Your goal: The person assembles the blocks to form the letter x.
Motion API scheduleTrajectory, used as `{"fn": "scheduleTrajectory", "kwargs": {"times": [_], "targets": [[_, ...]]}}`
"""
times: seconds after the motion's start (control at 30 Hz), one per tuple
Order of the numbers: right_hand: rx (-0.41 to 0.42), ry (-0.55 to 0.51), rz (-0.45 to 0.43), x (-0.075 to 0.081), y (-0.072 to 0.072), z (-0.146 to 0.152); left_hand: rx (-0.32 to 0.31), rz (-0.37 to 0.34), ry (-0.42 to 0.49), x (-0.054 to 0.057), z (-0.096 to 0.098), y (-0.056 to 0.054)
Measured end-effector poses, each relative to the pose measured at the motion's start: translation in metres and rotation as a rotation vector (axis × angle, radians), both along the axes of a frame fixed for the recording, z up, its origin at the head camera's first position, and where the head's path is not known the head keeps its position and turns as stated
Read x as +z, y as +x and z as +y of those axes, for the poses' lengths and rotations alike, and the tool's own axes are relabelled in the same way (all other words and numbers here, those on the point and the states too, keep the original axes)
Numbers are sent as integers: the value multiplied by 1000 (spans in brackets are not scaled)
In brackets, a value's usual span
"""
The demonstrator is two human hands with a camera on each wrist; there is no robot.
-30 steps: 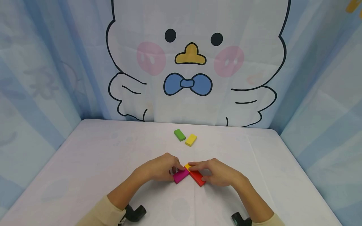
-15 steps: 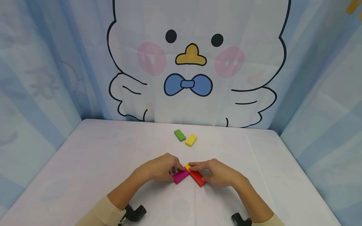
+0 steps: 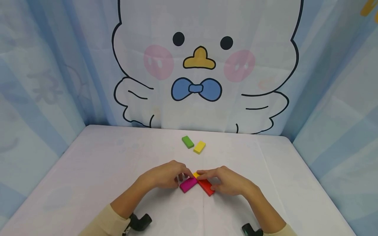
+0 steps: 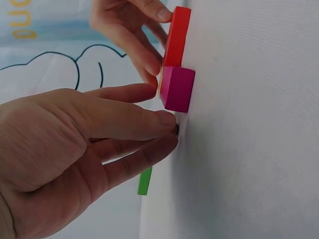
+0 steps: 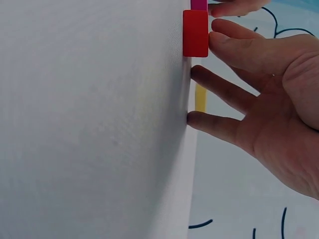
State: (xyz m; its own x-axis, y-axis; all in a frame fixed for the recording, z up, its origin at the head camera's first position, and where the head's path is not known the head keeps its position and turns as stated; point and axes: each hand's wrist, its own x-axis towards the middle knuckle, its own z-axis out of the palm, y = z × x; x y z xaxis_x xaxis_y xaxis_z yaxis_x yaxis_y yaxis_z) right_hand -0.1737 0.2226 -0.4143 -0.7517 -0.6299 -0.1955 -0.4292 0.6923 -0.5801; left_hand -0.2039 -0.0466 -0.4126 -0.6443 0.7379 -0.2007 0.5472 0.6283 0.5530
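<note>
In the head view a magenta block (image 3: 188,185) and a red block (image 3: 206,187) meet at a corner on the table, with a small orange-yellow block (image 3: 196,175) at that corner, partly hidden by fingertips. My left hand (image 3: 165,174) is at the magenta block. In the left wrist view its thumb tip lies just off the end of the magenta block (image 4: 178,89), and its index finger reaches to the far side. My right hand (image 3: 228,181) rests on the red block, thumb against its upper face (image 5: 195,34) near the end, index fingertip over the orange-yellow block.
Farther back on the table (image 3: 118,154) lie a green block (image 3: 187,142) and a yellow block (image 3: 199,147), side by side at an angle. Behind the table hangs a curtain (image 3: 198,108) printed with a cartoon bird; more curtain stands at both sides.
My left hand has shifted slightly left, its thumb drawing back from the end of the magenta block. The right hand and the other blocks stay practically where they were.
</note>
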Motion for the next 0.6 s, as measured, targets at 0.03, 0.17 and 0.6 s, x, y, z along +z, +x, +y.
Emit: {"fn": "scheduleTrajectory", "kwargs": {"times": [0.03,0.17,0.6], "targets": [[-4,0,-3,0,0,0,5,3,0,0,-1,0],[-20,-6,-14,2,0,-1,11,52,-14,1,-2,-1],[-80,-55,83,2,-2,8,-59,154,-35,-3,-2,-4]]}}
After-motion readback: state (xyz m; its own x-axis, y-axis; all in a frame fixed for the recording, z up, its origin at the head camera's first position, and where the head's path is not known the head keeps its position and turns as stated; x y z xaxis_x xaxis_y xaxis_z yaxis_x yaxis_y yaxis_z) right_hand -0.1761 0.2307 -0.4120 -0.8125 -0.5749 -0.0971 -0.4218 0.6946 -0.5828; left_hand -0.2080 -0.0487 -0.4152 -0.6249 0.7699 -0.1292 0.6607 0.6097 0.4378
